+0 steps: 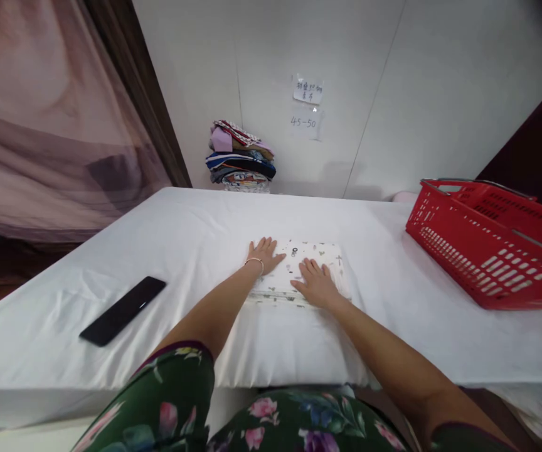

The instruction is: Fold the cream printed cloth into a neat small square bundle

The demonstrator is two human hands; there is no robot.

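A folded white cloth [283,282] with small dark printed figures lies flat in the middle of the white-covered table [196,238]. On its left part rests my left hand [264,254], palm down with the fingers spread; a thin bracelet circles that wrist. My right hand [317,282] lies flat on the right part of the same cloth, its fingers also apart. Layered folds show along the cloth's near edge. Neither hand grips anything, and the palms are hidden.
A black phone [123,311] lies on the table to the left. At the right stands a red plastic basket [487,245] with metal handles. Folded clothes are stacked [240,157] at the table's far edge by the wall. Handwritten paper notes [306,119] hang there; a curtain [64,125] borders the left.
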